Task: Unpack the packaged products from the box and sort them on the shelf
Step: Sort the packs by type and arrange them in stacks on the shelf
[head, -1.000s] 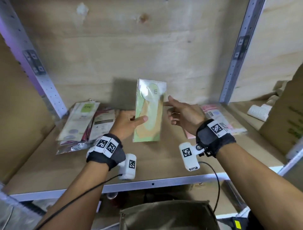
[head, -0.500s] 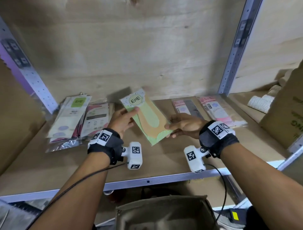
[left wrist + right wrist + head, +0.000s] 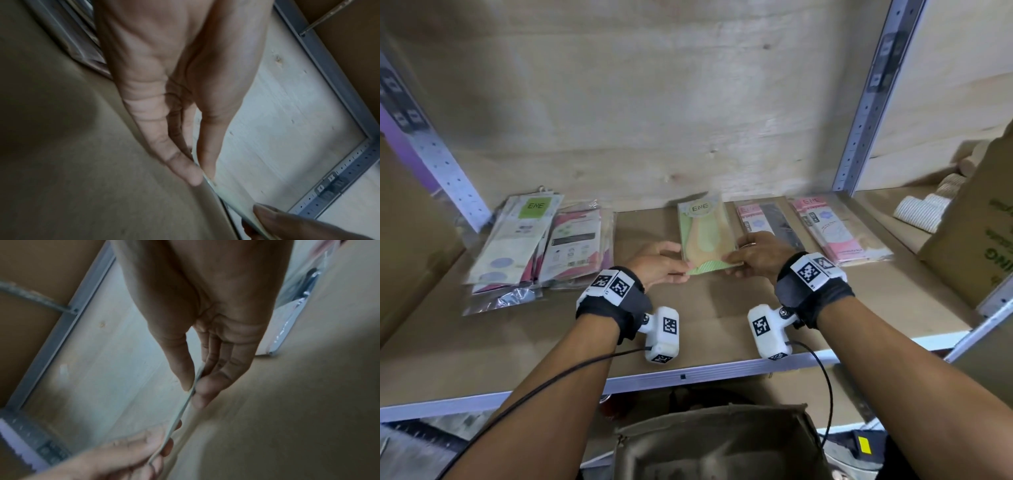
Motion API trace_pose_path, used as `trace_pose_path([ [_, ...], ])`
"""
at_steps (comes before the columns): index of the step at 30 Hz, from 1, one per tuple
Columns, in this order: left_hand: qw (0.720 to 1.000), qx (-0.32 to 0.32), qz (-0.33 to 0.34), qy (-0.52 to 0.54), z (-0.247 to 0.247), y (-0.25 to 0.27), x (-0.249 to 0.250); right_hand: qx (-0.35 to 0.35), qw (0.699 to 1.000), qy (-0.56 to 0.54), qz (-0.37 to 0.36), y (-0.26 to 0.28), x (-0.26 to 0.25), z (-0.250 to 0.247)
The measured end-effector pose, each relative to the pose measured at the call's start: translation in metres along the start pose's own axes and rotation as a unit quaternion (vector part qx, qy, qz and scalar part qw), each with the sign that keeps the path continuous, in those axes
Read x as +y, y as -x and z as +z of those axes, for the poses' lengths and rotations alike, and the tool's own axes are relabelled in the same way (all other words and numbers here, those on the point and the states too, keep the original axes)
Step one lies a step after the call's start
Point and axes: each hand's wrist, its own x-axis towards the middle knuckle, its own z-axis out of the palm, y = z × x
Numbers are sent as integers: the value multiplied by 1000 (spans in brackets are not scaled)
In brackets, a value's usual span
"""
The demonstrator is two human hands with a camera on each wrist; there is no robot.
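Note:
A flat green-and-peach packet [image 3: 703, 234] with a round ENE label lies low over the brown shelf board [image 3: 544, 329], its top end toward the back wall. My left hand [image 3: 666, 265] pinches its near left corner, thumb above and fingers below. My right hand [image 3: 751, 255] pinches the near right edge the same way. In the left wrist view the packet [image 3: 236, 199] shows edge-on between thumb and fingers [image 3: 185, 167]. The right wrist view shows its thin edge [image 3: 180, 415] pinched by my right hand [image 3: 194, 386], with my left hand [image 3: 131, 457] at the lower end.
A pile of ENE packets [image 3: 530, 240] lies at the left of the shelf. Two pink packets [image 3: 767, 222] [image 3: 835, 229] lie right of the held one. A cardboard box [image 3: 983, 219] stands at far right, another open box [image 3: 715, 442] below the shelf's metal edge [image 3: 688, 375].
The packet went from upright in the air to tilted, then down flat toward the shelf beside the pink packets. My right hand moved from touching its edge to pinching it.

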Motion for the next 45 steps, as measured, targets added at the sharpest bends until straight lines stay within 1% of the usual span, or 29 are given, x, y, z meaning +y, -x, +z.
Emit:
trace_pose_path([
  [2, 1000, 16, -1, -14, 2, -4, -1, 41, 996, 84, -10, -6, 1, 0],
  [4, 999, 27, -3, -25, 4, -6, -1, 60, 987, 147, -16, -9, 1, 0],
  [9, 998, 52, -12, -33, 8, -7, 1, 96, 968, 232, -14, -11, -1, 1],
  [12, 997, 64, -22, -46, 10, -7, 3, 93, 954, 286, -13, -9, -4, 4],
  [18, 992, 96, -29, -72, 11, -11, 5, 92, 947, 306, -14, -12, -3, 6],
  [25, 991, 89, -16, -102, 12, -17, 5, 76, 948, 309, -11, -14, -2, 7],
  [39, 994, 52, -18, -95, 15, -16, 9, 93, 939, 329, -22, -20, 2, 5],
  [42, 994, 54, -15, -99, 14, -14, 11, 100, 934, 342, -27, -19, 2, 4],
  [45, 990, 76, -6, -118, 3, -9, 14, 113, 930, 346, -44, -17, 1, 4],
])
